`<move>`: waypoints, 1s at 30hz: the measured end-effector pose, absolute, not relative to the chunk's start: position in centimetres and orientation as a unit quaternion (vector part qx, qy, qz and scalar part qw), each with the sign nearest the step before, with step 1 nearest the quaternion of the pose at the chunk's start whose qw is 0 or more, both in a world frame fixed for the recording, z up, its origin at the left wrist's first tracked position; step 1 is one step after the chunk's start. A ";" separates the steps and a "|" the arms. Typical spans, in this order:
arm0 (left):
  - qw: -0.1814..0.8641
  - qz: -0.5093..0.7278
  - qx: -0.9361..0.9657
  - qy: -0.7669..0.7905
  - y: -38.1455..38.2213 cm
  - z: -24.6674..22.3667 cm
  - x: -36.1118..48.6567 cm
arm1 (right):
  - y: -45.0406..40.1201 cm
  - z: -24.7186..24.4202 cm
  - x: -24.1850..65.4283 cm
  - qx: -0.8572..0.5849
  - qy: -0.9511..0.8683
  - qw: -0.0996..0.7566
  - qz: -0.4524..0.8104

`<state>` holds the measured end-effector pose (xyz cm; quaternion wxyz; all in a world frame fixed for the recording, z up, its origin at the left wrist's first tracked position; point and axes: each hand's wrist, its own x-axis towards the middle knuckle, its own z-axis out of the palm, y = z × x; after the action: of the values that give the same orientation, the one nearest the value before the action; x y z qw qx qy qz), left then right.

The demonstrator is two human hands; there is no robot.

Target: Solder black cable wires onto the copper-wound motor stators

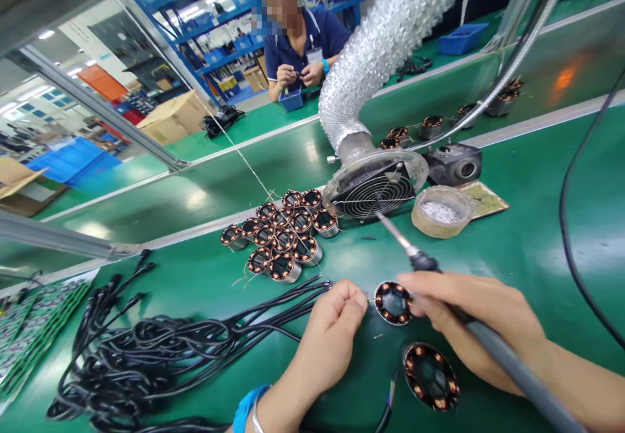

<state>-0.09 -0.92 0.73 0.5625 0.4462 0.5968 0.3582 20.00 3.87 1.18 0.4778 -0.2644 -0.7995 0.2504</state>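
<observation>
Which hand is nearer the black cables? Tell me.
Left. The left hand is beside the cables; the right hand, holding the soldering iron, is farther right.

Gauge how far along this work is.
Done: the coils look wound; no finished cable joint is visible. In hand: the left hand pinches wire by a stator, the right hand holds the iron. Remaining, probably: clustered stators and piled cables.

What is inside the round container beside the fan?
The round container holds loose silvery bits. Its floor, and anything beneath these bits, is covered and cannot be seen.
</observation>
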 end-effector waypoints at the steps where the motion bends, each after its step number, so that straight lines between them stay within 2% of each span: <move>1: 0.577 0.356 0.452 0.580 -1.0 0.6 -0.3 | 4.2 1.0 19.6 -0.241 -0.819 0.457 0.248; 7: 0.595 0.320 0.495 0.547 -1.2 0.9 -1.0 | 5.1 0.2 17.7 -0.148 -0.879 0.398 0.218; 12: 0.458 0.250 0.631 0.574 -1.0 2.8 -1.2 | 4.6 0.1 18.2 -0.171 -0.868 0.413 0.215; 14: 0.436 0.232 0.643 0.585 -1.0 3.1 -1.3 | 4.3 0.1 18.3 -0.181 -0.857 0.423 0.233; 19: 0.534 0.281 0.562 0.566 -1.0 1.7 -1.2 | 3.9 0.0 17.9 -0.173 -0.848 0.430 0.257; 24: 0.695 0.315 0.390 0.515 -0.3 1.1 -0.8 | 3.5 -0.3 17.3 -0.188 -0.826 0.450 0.281; 26: 0.716 0.322 0.351 0.509 -0.2 1.3 -0.6 | 3.4 -0.4 17.5 -0.212 -0.813 0.455 0.295; 30: 0.688 0.359 0.328 0.539 -0.3 1.2 -0.3 | 3.2 -0.6 18.4 -0.276 -0.808 0.433 0.291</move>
<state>-0.28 -0.33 1.17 0.6877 0.3278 0.5391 0.3592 18.37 3.17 -0.57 0.4327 -0.2761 -0.8075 0.2906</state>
